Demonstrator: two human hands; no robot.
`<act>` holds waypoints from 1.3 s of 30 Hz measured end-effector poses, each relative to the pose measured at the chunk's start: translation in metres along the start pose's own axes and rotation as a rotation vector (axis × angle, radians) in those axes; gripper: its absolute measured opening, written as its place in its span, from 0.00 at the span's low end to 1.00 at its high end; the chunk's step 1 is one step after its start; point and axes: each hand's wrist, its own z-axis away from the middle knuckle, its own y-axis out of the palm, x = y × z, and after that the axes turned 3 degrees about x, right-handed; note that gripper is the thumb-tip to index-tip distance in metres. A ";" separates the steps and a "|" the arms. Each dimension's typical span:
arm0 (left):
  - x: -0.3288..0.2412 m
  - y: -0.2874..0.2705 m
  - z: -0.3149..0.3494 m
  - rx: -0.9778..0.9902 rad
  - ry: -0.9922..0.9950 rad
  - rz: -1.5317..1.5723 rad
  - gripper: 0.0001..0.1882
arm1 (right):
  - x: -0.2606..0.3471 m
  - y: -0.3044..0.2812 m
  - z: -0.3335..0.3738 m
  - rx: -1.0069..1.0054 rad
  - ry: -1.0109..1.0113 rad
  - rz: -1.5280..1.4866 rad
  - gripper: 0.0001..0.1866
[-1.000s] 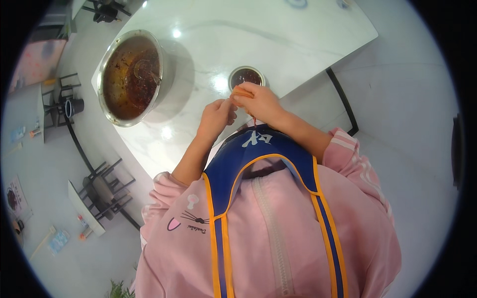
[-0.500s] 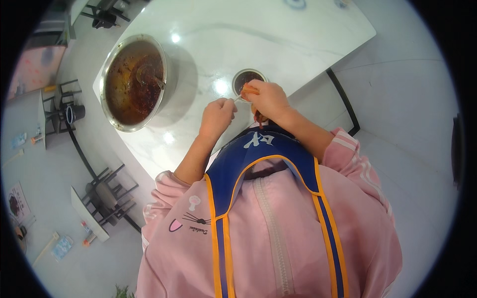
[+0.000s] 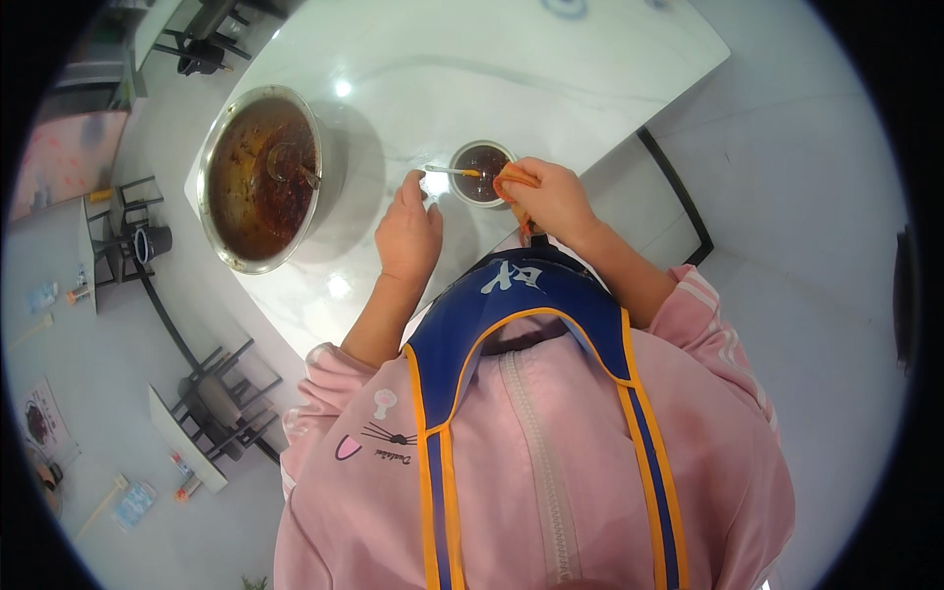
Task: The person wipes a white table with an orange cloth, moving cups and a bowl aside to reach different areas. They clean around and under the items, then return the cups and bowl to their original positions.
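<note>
In the right hand [image 3: 553,197] there's a bunched orange cloth [image 3: 516,181], fingers closed around it, right by the rim of a small bowl [image 3: 470,201] of dark red sauce. A spoon's [image 3: 448,170] lying over the bowl's left rim. Left hand's [image 3: 408,231] loosely open near the handle end, can't tell if it's touching. Further left, a big metal bowl [image 3: 203,187] sits on the white table [image 3: 531,98].
</note>
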 end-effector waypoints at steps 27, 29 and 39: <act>0.008 -0.033 -0.051 0.322 -0.056 0.170 0.10 | -0.013 -0.002 0.008 0.041 0.057 -0.168 0.10; 0.005 -0.035 -0.051 0.370 -0.147 0.360 0.13 | -0.011 0.007 0.004 0.006 -0.058 -0.150 0.11; 0.002 -0.025 -0.042 0.352 -0.243 0.488 0.14 | -0.010 0.054 -0.025 -0.033 -0.422 0.090 0.11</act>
